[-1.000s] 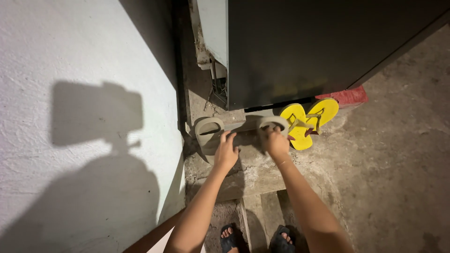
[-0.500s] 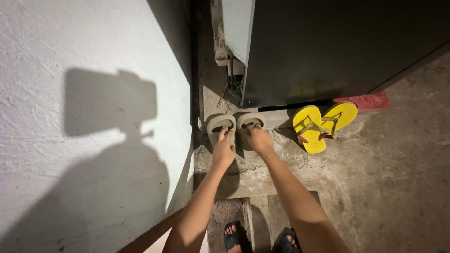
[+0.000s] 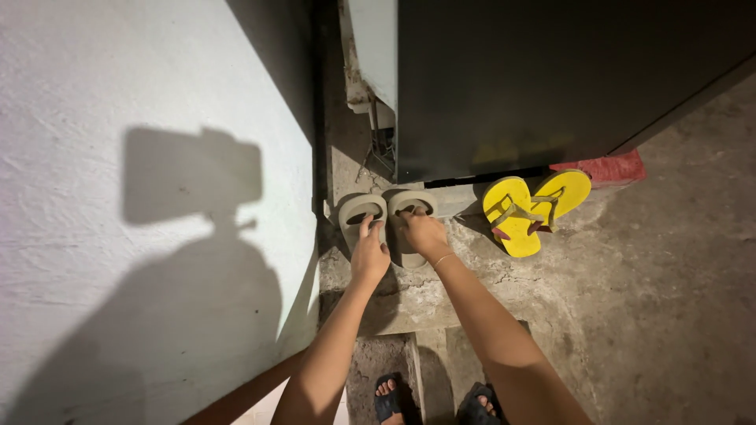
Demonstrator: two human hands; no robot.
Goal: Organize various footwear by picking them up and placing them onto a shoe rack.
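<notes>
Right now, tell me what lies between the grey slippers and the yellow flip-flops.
Head view: only bare concrete floor separates the grey slippers from the yellow flip-flops; the right hand rests on the nearer slipper.

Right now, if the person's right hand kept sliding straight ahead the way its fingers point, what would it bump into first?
The right hand already rests on a grey slide sandal. Straight ahead, the sandal's toe would probably meet the base of the dark cabinet first, though depth there is hard to judge.
</notes>
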